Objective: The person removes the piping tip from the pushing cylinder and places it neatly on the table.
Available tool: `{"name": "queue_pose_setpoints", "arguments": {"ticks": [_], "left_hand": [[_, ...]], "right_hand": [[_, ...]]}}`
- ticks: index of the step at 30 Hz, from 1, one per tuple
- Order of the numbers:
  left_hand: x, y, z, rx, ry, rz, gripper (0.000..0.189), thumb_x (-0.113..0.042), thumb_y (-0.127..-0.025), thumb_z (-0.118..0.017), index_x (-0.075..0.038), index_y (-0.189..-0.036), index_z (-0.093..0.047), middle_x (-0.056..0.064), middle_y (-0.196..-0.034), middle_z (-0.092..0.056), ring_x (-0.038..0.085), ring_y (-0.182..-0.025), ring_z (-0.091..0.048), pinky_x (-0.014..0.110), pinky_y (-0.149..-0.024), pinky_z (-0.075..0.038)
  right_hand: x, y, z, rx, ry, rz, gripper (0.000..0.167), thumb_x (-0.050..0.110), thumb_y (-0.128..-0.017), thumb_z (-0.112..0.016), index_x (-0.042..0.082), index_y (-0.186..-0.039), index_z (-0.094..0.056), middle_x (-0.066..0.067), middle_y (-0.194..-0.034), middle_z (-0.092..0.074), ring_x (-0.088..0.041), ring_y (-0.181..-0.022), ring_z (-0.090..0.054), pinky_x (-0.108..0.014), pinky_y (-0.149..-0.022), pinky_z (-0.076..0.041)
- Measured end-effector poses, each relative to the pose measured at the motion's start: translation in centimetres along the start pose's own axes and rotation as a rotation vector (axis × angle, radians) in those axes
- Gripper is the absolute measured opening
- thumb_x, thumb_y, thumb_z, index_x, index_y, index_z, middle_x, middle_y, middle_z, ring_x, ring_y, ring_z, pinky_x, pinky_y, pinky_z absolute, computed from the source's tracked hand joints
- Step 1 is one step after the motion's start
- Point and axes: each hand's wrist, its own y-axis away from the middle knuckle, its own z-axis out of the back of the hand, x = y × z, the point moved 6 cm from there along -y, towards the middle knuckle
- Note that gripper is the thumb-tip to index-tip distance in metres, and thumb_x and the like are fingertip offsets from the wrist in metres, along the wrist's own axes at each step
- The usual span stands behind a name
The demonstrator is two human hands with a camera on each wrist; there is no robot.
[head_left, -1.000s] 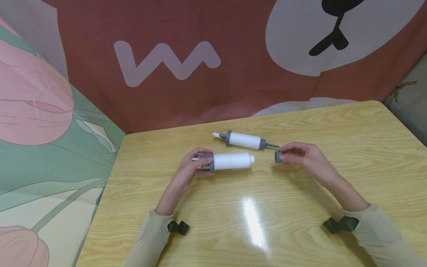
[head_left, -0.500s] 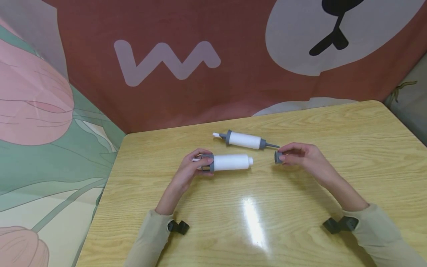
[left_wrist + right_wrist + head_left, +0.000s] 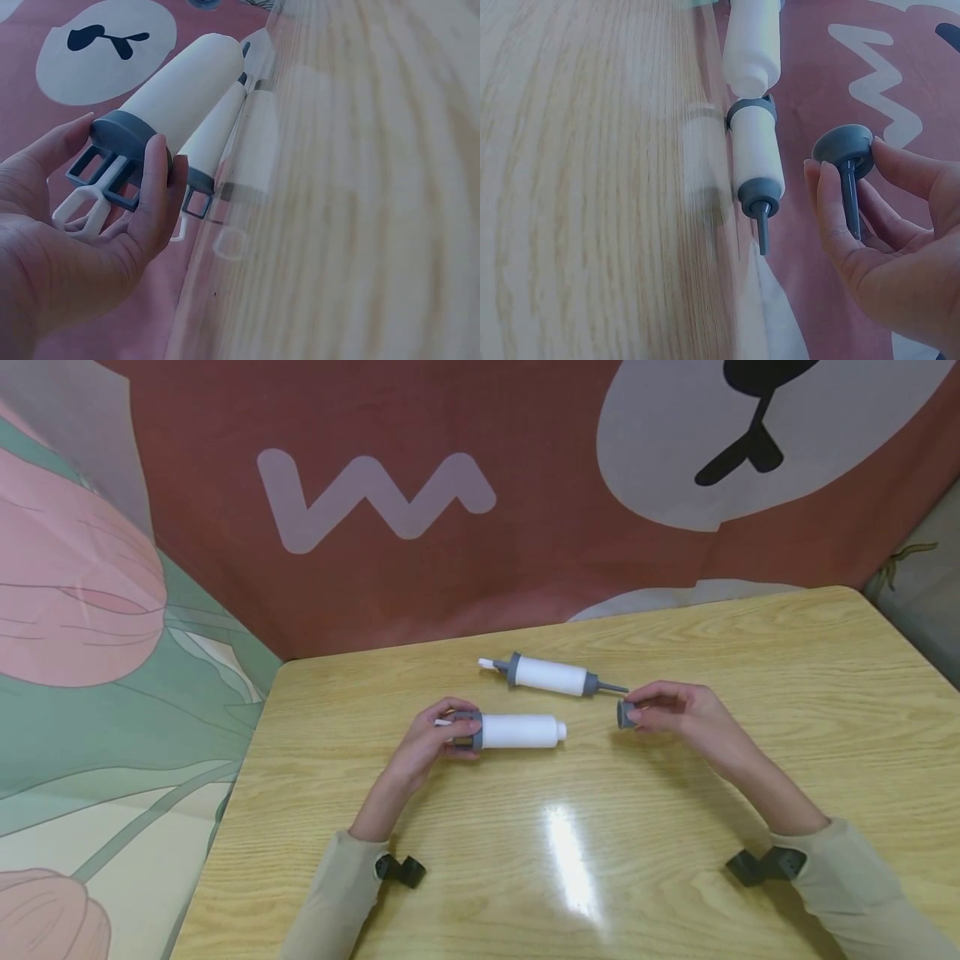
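Note:
My left hand (image 3: 422, 745) grips a large white syringe (image 3: 522, 732) by its grey collar, its bare stubby tip pointing right. In the left wrist view, grey finger loops and a white pull ring (image 3: 79, 210) lie within the palm, fingers around the collar. My right hand (image 3: 686, 714) pinches a grey nozzle (image 3: 625, 714), a round cap with a thin spout. Its open cap side faces the syringe tip, a short gap apart. In the right wrist view the nozzle's spout (image 3: 850, 199) runs back between the fingers.
A second white syringe (image 3: 551, 675), with its own grey nozzle fitted, lies on the wooden table (image 3: 480, 860) just behind the hands. Its spout end reaches close to the right fingertips. A printed red cloth (image 3: 420, 585) hangs along the table's back edge.
The held syringe has lowered slightly towards the near side, its tip dropping from a slight upward slant to level. The right hand and nozzle have stayed almost still.

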Motion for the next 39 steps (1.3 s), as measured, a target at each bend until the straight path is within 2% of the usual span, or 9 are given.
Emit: {"name": "queue_pose_setpoints", "arguments": {"ticks": [8,21,25,29,34,39], "left_hand": [[0.4,-0.1,0.0,0.005,0.003,0.009,0.035,-0.007,-0.095,-0.071,0.005,-0.126,-0.061,0.018,-0.123,-0.059,0.030,-0.106,-0.062,0.042,-0.078,-0.064],[1.0,-0.4,0.2,0.008,-0.051,0.046,0.038,-0.012,-0.095,-0.072,0.003,-0.128,-0.061,0.018,-0.126,-0.058,0.033,-0.113,-0.058,0.045,-0.082,-0.063],[1.1,-0.3,0.6,0.022,-0.143,0.036,0.036,-0.015,-0.095,-0.072,0.001,-0.126,-0.063,0.014,-0.122,-0.064,0.027,-0.110,-0.060,0.039,-0.086,-0.060],[0.8,-0.3,0.9,0.031,-0.262,-0.012,0.033,-0.016,-0.095,-0.072,0.000,-0.124,-0.065,0.011,-0.119,-0.068,0.022,-0.109,-0.061,0.033,-0.091,-0.051],[0.2,0.0,0.8,0.040,-0.383,-0.059,0.031,-0.020,-0.094,-0.075,-0.004,-0.121,-0.068,0.010,-0.121,-0.067,0.024,-0.111,-0.061,0.036,-0.093,-0.049],[0.1,0.0,0.7,0.060,-0.442,-0.089,0.031,-0.019,-0.093,-0.076,-0.004,-0.119,-0.069,0.011,-0.121,-0.068,0.026,-0.113,-0.063,0.039,-0.095,-0.051]], "right_hand": [[-0.1,0.0,0.0,0.001,0.008,-0.008,0.039,0.014,-0.099,-0.071,-0.011,-0.127,-0.061,0.003,-0.100,-0.075,-0.022,-0.093,-0.075,-0.035,-0.086,-0.061],[0.0,0.0,-0.1,0.003,0.009,-0.004,0.039,0.013,-0.099,-0.072,-0.012,-0.126,-0.060,0.002,-0.100,-0.075,-0.022,-0.092,-0.075,-0.035,-0.086,-0.061],[0.0,0.0,-0.1,0.001,0.008,-0.002,0.039,0.013,-0.099,-0.071,-0.012,-0.127,-0.060,0.002,-0.100,-0.074,-0.022,-0.092,-0.075,-0.036,-0.086,-0.061],[0.1,0.0,-0.1,0.000,0.013,0.004,0.039,0.013,-0.099,-0.071,-0.013,-0.126,-0.060,0.002,-0.100,-0.074,-0.023,-0.092,-0.075,-0.036,-0.086,-0.061],[0.1,0.0,-0.2,0.004,0.016,0.016,0.038,0.011,-0.099,-0.070,-0.014,-0.126,-0.060,0.002,-0.099,-0.074,-0.023,-0.091,-0.075,-0.037,-0.085,-0.061],[0.0,0.0,-0.2,0.006,0.010,0.018,0.038,0.012,-0.099,-0.071,-0.013,-0.126,-0.060,0.002,-0.100,-0.075,-0.023,-0.092,-0.075,-0.036,-0.085,-0.061]]}}
